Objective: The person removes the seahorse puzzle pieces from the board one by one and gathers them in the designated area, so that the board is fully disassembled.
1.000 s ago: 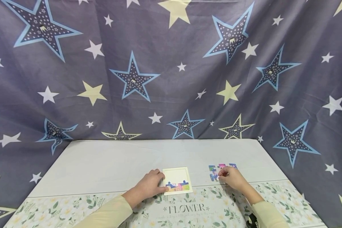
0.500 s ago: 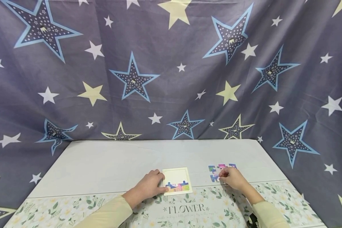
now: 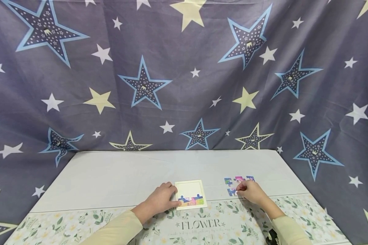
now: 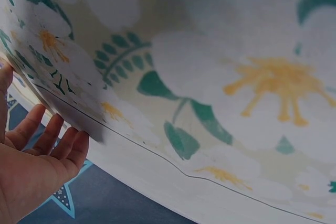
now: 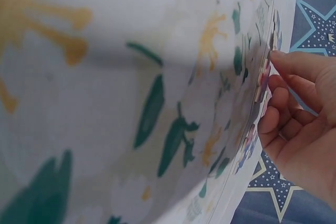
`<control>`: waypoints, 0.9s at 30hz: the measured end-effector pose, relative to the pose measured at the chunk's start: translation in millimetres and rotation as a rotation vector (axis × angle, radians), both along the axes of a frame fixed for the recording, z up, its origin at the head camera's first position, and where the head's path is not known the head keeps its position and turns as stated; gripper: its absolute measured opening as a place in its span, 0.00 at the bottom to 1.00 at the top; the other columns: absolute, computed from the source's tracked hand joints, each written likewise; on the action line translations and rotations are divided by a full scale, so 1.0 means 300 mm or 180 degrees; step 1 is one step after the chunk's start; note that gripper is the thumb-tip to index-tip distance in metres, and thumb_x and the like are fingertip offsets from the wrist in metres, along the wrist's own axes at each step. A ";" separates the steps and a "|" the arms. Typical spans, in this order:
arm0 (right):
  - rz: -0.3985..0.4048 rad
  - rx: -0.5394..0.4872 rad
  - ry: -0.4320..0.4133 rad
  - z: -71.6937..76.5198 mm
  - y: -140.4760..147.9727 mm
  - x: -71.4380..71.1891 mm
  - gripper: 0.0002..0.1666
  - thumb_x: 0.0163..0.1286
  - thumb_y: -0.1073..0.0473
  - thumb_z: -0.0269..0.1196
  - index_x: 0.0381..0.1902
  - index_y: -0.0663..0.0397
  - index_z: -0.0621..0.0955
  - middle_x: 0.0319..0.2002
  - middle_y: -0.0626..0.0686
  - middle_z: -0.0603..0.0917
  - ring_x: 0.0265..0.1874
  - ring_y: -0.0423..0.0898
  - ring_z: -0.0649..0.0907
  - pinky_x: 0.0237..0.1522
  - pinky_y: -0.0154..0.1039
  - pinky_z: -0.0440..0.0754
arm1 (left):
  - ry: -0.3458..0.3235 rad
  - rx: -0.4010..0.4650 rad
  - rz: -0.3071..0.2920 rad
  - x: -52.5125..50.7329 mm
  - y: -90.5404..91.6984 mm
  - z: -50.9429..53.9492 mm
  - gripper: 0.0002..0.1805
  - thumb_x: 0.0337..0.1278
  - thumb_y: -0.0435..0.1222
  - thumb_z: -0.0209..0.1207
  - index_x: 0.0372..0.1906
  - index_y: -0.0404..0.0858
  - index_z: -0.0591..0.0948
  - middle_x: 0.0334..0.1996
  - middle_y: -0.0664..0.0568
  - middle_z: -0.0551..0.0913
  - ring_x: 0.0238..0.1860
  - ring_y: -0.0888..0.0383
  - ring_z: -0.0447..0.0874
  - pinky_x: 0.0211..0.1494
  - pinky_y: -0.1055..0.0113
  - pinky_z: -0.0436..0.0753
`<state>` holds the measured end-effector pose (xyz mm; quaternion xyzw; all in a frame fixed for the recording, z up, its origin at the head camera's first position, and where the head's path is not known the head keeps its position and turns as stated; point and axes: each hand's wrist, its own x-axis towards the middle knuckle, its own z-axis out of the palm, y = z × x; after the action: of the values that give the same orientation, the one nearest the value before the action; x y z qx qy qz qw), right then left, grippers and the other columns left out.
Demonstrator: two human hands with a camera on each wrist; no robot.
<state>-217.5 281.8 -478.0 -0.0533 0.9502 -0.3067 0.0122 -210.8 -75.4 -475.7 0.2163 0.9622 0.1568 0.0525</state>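
Observation:
The left hand point(image 3: 161, 198) rests against the left side of a cream square frame point(image 3: 204, 193), thumb at its lower left corner and fingers along the upper part of that side. Joined puzzle pieces point(image 3: 192, 201) fill a strip along the bottom inside the frame. In the left wrist view, the fingertips of the left hand point(image 4: 44, 150) touch the frame's edge. The right hand point(image 3: 253, 194) has thumb and index fingertip together at a puzzle piece point(image 3: 231, 192) on the table. At the right wrist, the right hand point(image 5: 302, 114) pinches a thin piece point(image 5: 262, 80), its other fingers curled.
Beyond the right hand lie a green-blue piece point(image 3: 228, 181), a pink piece point(image 3: 239, 179) and a blue piece point(image 3: 250, 178). The table has a white cover point(image 3: 125, 173) and a floral cloth point(image 3: 214, 234) at its near side. A star-patterned curtain point(image 3: 178, 102) hangs behind.
The right hand has shifted very slightly right and toward the person, so more of the lower piece shows. The left hand and the frame stay in place.

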 end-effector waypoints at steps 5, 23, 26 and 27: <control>-0.0047 -0.0003 -0.0053 0.001 -0.001 -0.001 0.02 0.57 0.67 0.65 0.27 0.60 0.81 0.23 0.48 0.78 0.25 0.41 0.72 0.25 0.32 0.70 | 0.0014 0.0000 0.0001 -0.001 0.000 0.001 0.29 0.49 0.59 0.61 0.48 0.41 0.79 0.41 0.54 0.75 0.40 0.60 0.72 0.48 0.60 0.79; -0.0088 -0.0027 -0.0090 -0.005 0.004 0.001 0.03 0.56 0.67 0.66 0.29 0.61 0.80 0.25 0.49 0.78 0.26 0.41 0.73 0.26 0.33 0.72 | 0.0027 -0.0049 -0.0016 -0.001 0.001 -0.002 0.30 0.48 0.59 0.61 0.48 0.41 0.79 0.41 0.54 0.75 0.40 0.60 0.72 0.48 0.60 0.78; -0.0102 -0.0069 -0.0101 -0.005 0.004 0.003 0.03 0.57 0.67 0.65 0.29 0.60 0.80 0.25 0.49 0.78 0.25 0.42 0.74 0.25 0.33 0.72 | 0.0064 -0.0080 -0.0020 0.002 0.002 0.001 0.30 0.49 0.60 0.60 0.48 0.41 0.79 0.40 0.55 0.75 0.39 0.61 0.71 0.48 0.60 0.78; -0.0105 -0.0078 -0.0099 -0.004 0.004 0.003 0.02 0.57 0.67 0.65 0.29 0.60 0.81 0.25 0.49 0.79 0.25 0.42 0.74 0.24 0.33 0.72 | 0.0075 -0.0090 -0.0024 0.002 0.002 0.002 0.30 0.49 0.60 0.60 0.48 0.41 0.79 0.39 0.55 0.75 0.39 0.61 0.71 0.48 0.60 0.78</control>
<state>-216.5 283.0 -479.1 -0.0329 0.9469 -0.3192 0.0212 -210.0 -74.9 -475.2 0.2210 0.9641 0.1403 0.0449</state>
